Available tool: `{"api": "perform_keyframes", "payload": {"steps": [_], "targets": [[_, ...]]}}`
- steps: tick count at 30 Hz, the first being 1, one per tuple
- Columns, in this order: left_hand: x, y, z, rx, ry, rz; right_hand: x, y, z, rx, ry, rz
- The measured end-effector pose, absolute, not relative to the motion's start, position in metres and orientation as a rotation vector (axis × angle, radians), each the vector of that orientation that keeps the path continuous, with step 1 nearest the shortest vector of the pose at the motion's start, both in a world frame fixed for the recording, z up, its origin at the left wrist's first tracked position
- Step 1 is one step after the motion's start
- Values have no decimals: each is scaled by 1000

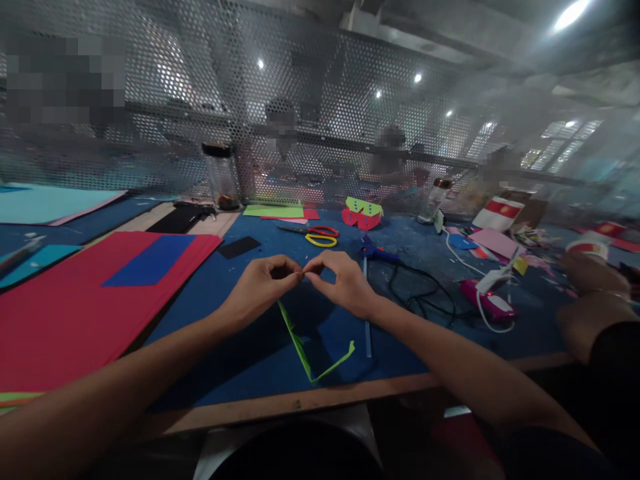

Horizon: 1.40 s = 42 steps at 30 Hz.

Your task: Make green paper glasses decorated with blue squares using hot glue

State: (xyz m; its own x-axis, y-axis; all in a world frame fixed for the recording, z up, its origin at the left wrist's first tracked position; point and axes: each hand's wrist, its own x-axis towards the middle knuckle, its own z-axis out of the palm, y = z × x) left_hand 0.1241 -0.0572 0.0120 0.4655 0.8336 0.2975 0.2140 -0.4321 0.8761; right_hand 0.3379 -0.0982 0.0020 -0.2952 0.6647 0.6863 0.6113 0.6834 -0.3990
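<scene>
My left hand (pixel 263 283) and my right hand (pixel 340 281) meet fingertip to fingertip above the blue tabletop (pixel 240 360). Both pinch the top end of a thin green paper strip (pixel 300 347). The strip hangs down from my fingers, bends near the table's front edge and turns up to the right. A blue paper piece (pixel 340 340) lies flat under my right wrist.
A red paper stack (pixel 65 307) with a blue sheet (pixel 150 261) lies left. Scissors (pixel 315 233), a blue glue gun (pixel 377 253) with black cable (pixel 425 293), a pink device (pixel 487 303) and a paper craft (pixel 363 213) sit ahead. Another person's arm (pixel 590 293) rests at right. Perforated mesh (pixel 320 120) walls the back.
</scene>
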Motion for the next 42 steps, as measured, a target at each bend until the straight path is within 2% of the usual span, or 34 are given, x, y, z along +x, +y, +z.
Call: {"api": "perform_keyframes", "payload": {"steps": [14,31,36,42], "targets": [[125,-58,15,1854,870,927,341,-100,6,-937,-2184,-238],[126,-55,13,1886,859,940,343,-101,7,-931,-2266,-346],[125,-55,12,1922,867,952,341,-103,5,-930,-2208,-229],[124,-57,12,2015,924,975,337,-101,5,-1016,-1980,207]]}}
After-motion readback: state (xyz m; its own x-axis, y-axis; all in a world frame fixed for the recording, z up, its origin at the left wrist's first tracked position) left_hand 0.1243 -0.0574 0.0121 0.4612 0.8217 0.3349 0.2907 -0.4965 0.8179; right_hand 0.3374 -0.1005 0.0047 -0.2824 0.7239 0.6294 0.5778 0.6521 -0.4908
